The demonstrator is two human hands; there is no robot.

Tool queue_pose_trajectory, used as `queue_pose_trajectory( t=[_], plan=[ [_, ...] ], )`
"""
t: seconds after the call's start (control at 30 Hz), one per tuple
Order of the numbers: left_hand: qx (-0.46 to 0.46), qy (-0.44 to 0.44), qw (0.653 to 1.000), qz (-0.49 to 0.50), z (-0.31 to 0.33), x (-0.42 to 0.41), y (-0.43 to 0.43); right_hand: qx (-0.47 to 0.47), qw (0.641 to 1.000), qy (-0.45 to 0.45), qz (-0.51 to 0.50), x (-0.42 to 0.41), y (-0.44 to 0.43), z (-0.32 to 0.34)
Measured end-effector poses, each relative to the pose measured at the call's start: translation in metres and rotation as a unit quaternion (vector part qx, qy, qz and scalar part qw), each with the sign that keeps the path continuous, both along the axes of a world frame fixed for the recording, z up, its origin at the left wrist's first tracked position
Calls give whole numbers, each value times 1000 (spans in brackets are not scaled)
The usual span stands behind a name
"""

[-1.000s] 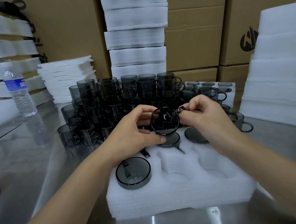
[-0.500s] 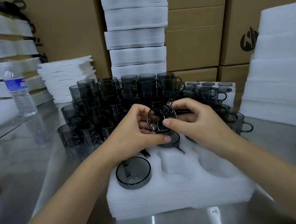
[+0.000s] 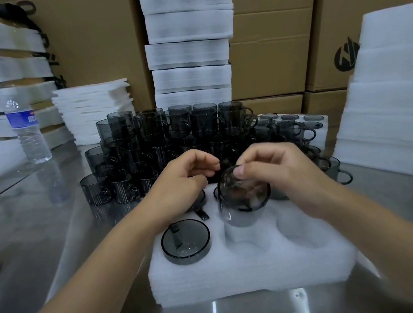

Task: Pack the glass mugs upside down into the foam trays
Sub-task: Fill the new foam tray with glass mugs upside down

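My right hand (image 3: 276, 173) grips smoky grey glass mug (image 3: 244, 201), bottom up, at front-middle pocket of white foam tray (image 3: 255, 276). Left hand (image 3: 182, 180) curled just beside; touching mug or not, cannot tell.

One wide-angle camera rides on my head, facing forward and down, close above the foam tray (image 3: 242, 275).
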State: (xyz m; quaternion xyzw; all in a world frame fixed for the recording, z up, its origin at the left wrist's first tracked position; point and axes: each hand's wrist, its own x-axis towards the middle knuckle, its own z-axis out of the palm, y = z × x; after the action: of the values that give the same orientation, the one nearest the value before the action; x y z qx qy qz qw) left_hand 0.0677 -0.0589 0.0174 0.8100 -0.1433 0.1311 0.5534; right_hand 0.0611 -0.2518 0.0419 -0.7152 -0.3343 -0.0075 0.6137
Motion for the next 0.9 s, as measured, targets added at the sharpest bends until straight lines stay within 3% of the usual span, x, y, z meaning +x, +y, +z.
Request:
queue_pose_trajectory(
  t=[0.23,0.5,0.77,0.9],
  plan=[
    [77,-14,996,36,1,-3,-3,-62,992,16,109,-4,-1,-2],
    [89,28,994,57,3,-6,-4,-140,987,-32,65,-6,1,-3],
    [101,91,990,40,8,-9,-7,-156,983,-1,95,-4,-3,0],
    [114,105,987,33,9,-10,-7,-223,972,-18,68,-2,-4,1]
  ],
)
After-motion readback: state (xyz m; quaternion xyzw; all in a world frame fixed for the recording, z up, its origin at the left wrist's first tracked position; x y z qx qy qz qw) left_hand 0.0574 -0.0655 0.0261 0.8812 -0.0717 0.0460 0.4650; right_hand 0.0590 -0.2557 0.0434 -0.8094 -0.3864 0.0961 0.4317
